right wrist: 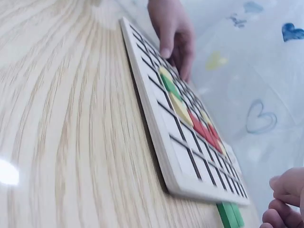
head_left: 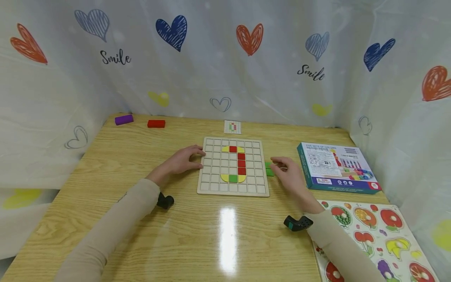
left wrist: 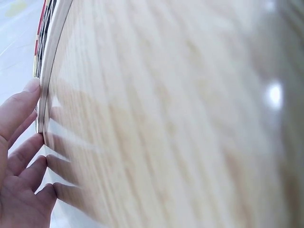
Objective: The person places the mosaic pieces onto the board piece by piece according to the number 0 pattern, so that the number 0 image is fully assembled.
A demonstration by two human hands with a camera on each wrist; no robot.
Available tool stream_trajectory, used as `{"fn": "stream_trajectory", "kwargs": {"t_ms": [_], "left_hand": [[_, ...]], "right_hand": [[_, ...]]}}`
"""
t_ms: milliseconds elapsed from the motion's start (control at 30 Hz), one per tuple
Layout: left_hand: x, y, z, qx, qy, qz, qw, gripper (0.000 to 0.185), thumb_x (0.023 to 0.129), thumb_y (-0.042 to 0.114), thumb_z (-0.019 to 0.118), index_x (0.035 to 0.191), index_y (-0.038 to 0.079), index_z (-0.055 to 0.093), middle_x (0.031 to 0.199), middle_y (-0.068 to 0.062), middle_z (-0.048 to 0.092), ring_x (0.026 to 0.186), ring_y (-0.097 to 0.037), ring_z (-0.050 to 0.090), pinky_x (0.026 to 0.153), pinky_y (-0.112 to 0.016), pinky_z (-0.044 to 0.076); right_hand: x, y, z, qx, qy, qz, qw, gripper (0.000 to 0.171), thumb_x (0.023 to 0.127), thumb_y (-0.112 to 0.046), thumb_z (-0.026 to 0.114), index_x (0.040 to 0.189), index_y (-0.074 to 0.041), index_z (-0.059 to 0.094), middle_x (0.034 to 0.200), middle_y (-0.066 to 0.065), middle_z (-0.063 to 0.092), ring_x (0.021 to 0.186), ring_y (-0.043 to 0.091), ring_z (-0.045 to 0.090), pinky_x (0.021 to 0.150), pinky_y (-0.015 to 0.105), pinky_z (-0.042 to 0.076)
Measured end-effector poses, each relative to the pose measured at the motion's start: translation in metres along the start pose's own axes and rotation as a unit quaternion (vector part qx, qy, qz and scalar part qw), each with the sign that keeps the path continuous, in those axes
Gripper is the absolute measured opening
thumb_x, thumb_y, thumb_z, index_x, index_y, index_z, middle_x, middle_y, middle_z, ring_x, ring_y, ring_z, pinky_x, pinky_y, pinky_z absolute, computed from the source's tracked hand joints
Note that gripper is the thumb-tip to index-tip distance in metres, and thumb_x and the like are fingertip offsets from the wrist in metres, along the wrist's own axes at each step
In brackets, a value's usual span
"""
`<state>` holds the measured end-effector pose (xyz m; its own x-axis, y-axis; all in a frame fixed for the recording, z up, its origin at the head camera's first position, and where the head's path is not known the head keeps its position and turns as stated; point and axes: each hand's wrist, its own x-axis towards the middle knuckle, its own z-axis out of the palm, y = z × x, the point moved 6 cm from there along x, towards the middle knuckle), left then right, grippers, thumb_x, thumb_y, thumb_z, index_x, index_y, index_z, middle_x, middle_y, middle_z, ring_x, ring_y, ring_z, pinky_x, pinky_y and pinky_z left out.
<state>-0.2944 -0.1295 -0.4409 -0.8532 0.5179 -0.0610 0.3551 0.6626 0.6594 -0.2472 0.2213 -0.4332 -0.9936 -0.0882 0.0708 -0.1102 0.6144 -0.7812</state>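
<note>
A wooden grid board [head_left: 211, 184] lies in the middle of the table, with red, yellow and green tiles [head_left: 241, 164] set in its cells. My left hand [head_left: 192, 156] rests with straight fingers [left wrist: 23, 102] against the board's left edge [left wrist: 47, 61]. My right hand [head_left: 285, 170] lies on the table just right of the board, fingers loosely curled [right wrist: 285, 199]. It sits beside green blocks [head_left: 269, 169] and grips nothing. In the right wrist view the green blocks [right wrist: 230, 213] lie against the board's near corner [right wrist: 190, 171], and the left hand [right wrist: 173, 28] shows at the far edge.
A purple block [head_left: 124, 119] and a red block [head_left: 156, 123] lie at the back left. A small pattern card [head_left: 232, 127] sits behind the board. A toy box [head_left: 334, 166] and a fruit puzzle [head_left: 380, 235] occupy the right side. A heart-print curtain surrounds the table.
</note>
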Motion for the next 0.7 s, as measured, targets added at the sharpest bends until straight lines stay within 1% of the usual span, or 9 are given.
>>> {"fn": "stream_trajectory", "kwargs": {"t_ms": [67,167,267,400,533,700], "left_hand": [[0.0,0.0,0.0,-0.001,0.001,0.0,1.0,0.046,0.091,0.021,0.071,0.132,0.004,0.059,0.152,-0.018,0.037,0.145,-0.036,0.024,0.117,-0.051,0.019],[-0.001,0.0,-0.001,-0.002,0.001,0.001,1.0,0.045,0.091,0.021,0.071,0.132,0.004,0.059,0.152,-0.018,0.037,0.145,-0.036,0.023,0.117,-0.051,0.019],[-0.001,0.0,-0.001,-0.005,0.0,-0.003,1.0,0.046,0.091,0.022,0.071,0.132,0.004,0.059,0.152,-0.018,0.037,0.145,-0.036,0.023,0.117,-0.051,0.019],[-0.001,0.0,-0.001,-0.008,0.0,-0.007,0.9999,0.046,0.092,0.022,0.071,0.132,0.004,0.059,0.153,-0.017,0.037,0.145,-0.035,0.022,0.118,-0.051,0.018],[-0.001,0.0,0.0,-0.005,0.001,-0.007,1.0,0.046,0.092,0.021,0.071,0.132,0.004,0.059,0.153,-0.017,0.037,0.145,-0.035,0.022,0.118,-0.05,0.018],[-0.001,0.001,0.0,-0.003,0.0,-0.005,1.0,0.046,0.092,0.021,0.071,0.133,0.004,0.058,0.152,-0.017,0.037,0.145,-0.035,0.022,0.118,-0.05,0.019]], "right_hand": [[-0.002,0.007,-0.006,-0.015,0.0,0.011,1.0,0.037,0.099,-0.027,0.06,0.13,-0.006,0.061,0.119,0.013,0.061,0.107,0.027,0.058,0.094,0.043,0.049],[-0.005,0.012,-0.01,-0.041,-0.008,0.012,0.999,0.037,0.098,-0.024,0.062,0.128,-0.003,0.062,0.115,0.015,0.063,0.104,0.028,0.059,0.091,0.044,0.05],[-0.007,0.014,-0.009,-0.061,-0.026,0.003,0.998,0.035,0.096,-0.019,0.064,0.126,-0.001,0.064,0.112,0.016,0.064,0.101,0.029,0.061,0.086,0.042,0.052],[-0.007,0.015,-0.004,-0.065,-0.048,-0.007,0.997,0.033,0.094,-0.015,0.067,0.123,0.0,0.065,0.109,0.016,0.064,0.098,0.029,0.063,0.084,0.042,0.053],[-0.003,0.017,0.0,-0.082,-0.051,-0.018,0.995,0.032,0.092,-0.017,0.07,0.12,-0.002,0.067,0.106,0.013,0.065,0.094,0.026,0.064,0.083,0.041,0.053],[0.002,0.015,0.003,-0.107,-0.051,-0.028,0.992,0.031,0.09,-0.019,0.072,0.118,-0.004,0.069,0.101,0.009,0.065,0.09,0.023,0.063,0.079,0.039,0.051]]}}
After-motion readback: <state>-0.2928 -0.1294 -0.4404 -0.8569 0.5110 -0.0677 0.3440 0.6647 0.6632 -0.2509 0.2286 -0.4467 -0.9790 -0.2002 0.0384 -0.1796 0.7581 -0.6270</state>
